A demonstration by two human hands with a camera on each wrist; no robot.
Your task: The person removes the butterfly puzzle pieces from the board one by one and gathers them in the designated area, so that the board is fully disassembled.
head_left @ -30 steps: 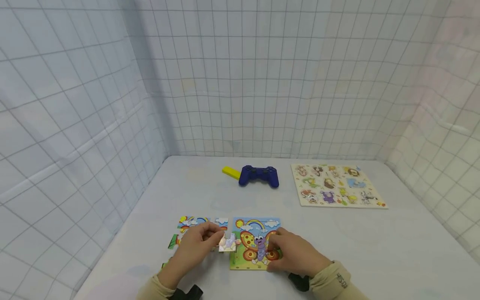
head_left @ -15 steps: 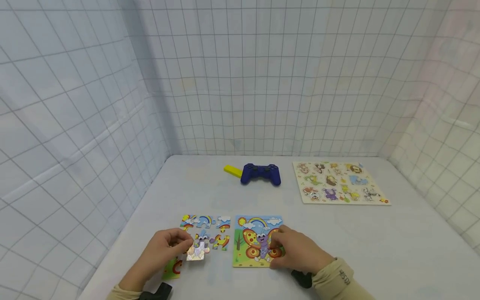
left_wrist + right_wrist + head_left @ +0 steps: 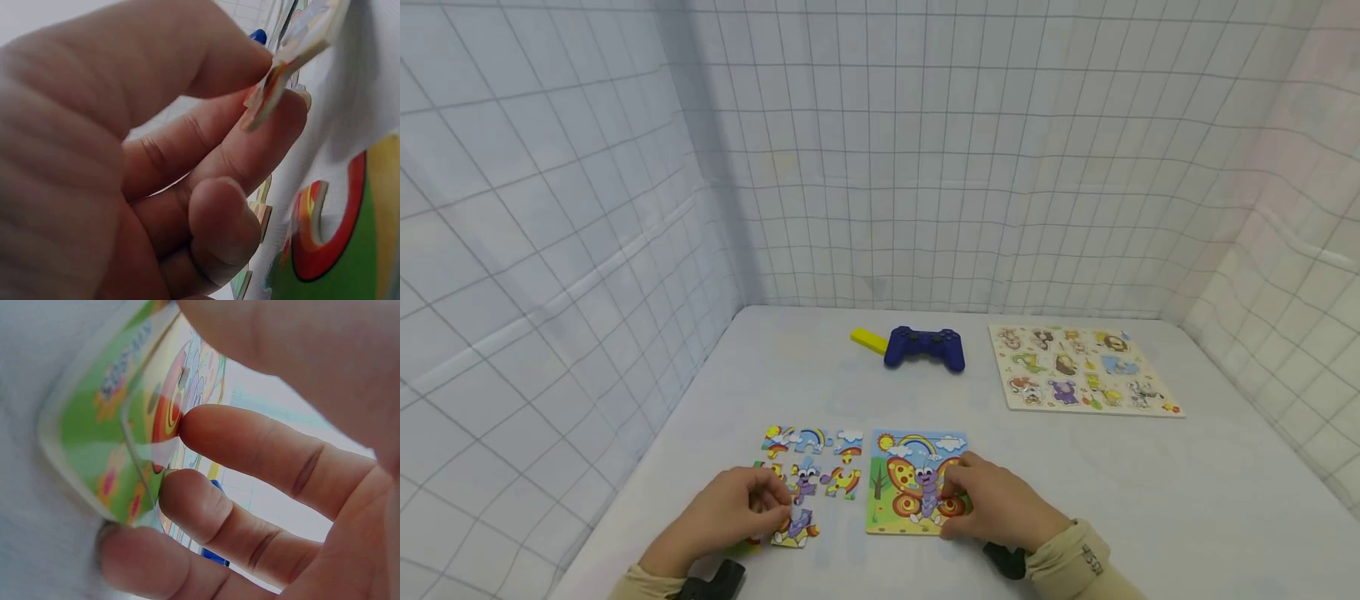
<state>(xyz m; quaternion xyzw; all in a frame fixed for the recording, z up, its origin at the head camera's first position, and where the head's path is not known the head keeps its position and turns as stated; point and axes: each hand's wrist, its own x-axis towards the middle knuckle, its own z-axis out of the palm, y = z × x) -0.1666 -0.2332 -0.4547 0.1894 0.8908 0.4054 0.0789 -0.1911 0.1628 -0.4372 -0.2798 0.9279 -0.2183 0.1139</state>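
Note:
My left hand (image 3: 730, 508) pinches a jigsaw puzzle piece (image 3: 797, 531), printed with the purple body and feet of a butterfly, between thumb and fingertips. In the left wrist view this piece (image 3: 294, 62) is tilted, its pale edge showing. It is below the piece with the butterfly's face (image 3: 806, 477). Other loose pieces (image 3: 842, 482) lie in rows around it, some hidden by the hand. My right hand (image 3: 996, 504) rests its fingertips on the right side of a square butterfly puzzle board (image 3: 880, 500); in the right wrist view they touch the board's printed surface (image 3: 90, 444).
Behind the puzzle lie a dark blue game controller (image 3: 925, 347) and a yellow block (image 3: 869, 340). An animal picture board (image 3: 1078, 367) lies at the back right. Gridded white cloth walls (image 3: 887, 167) enclose the white table (image 3: 805, 367) at the back and sides.
My left hand has carried the puzzle piece leftward from beside the board, then lowered it below the face piece among the loose pieces. My right hand has stayed on the board.

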